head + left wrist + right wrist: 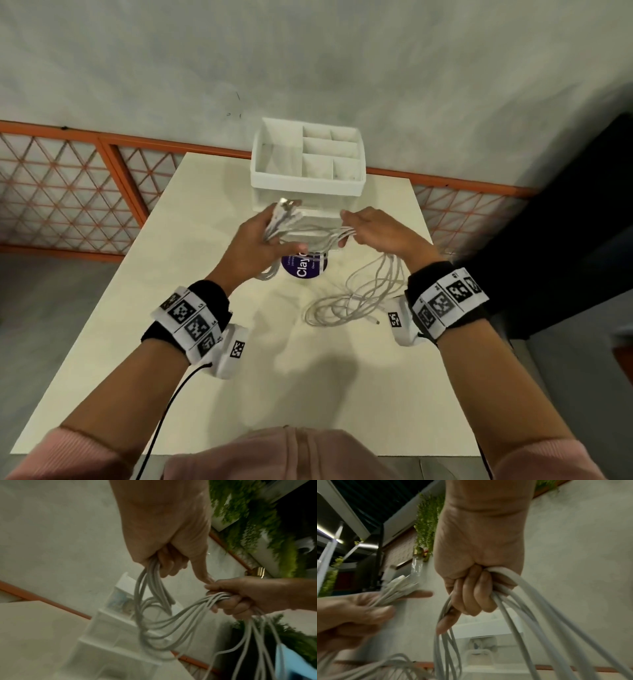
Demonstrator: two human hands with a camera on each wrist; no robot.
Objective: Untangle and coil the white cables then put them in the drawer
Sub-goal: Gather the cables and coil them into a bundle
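Several white cables (356,294) run between my two hands above the table. My left hand (265,236) grips one bunch of them, plug ends (287,205) sticking out past its fingers. My right hand (368,228) grips the same strands (180,614) a short way along, fingers curled round them (505,588). The remaining length hangs from the right hand in loose loops onto the tabletop. The white drawer unit (306,186) stands just beyond both hands; its open top tray has several compartments.
A cream table (137,359) carries everything, with bare surface in front and to the left. A purple round sticker (305,269) lies under the hands. An orange lattice railing (68,192) runs behind the table, and something dark stands at the right.
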